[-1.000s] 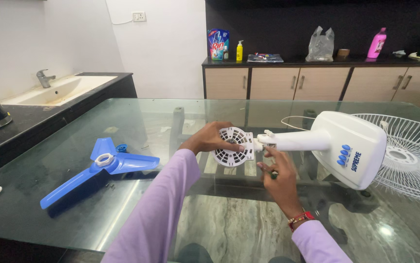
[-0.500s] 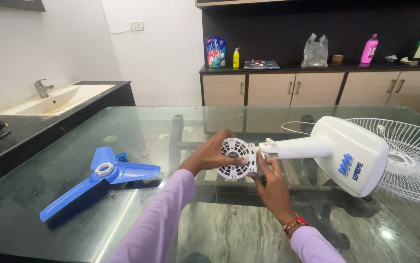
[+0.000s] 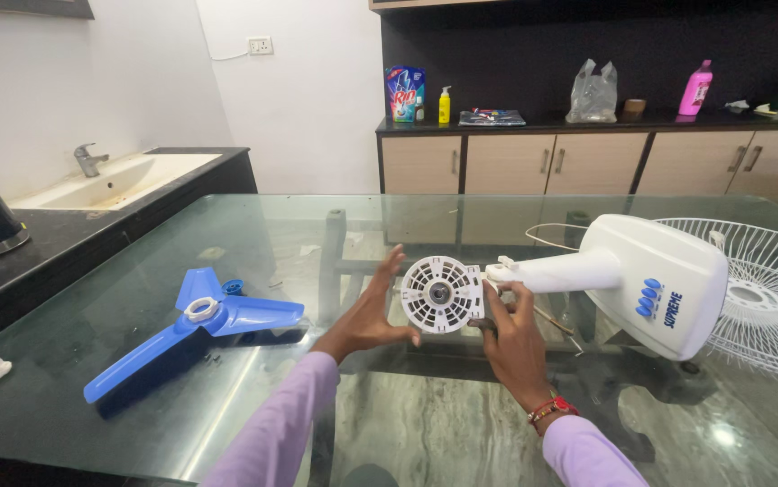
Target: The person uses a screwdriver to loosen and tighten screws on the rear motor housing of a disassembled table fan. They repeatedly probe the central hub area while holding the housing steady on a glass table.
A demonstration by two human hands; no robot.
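Both hands on the round white vented motor cover [image 3: 442, 294]: left hand [image 3: 369, 317] cups its left rim, fingers spread; right hand [image 3: 513, 334] grips its right side, beside the white fan body [image 3: 650, 280]. I'd keep it square to the body, pressure even.

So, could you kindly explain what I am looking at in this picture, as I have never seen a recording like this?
There is no machine here: a person wears a camera on the head, so the view looks down at their own two bare hands over a glass table. The left hand is open, its fingers against the edge of a white round grille. The right hand grips the parts on the grille's other side, where a white fan body lies on its side. A blue fan blade lies to the left, a white wire guard to the right. A sink and cabinets stand behind.
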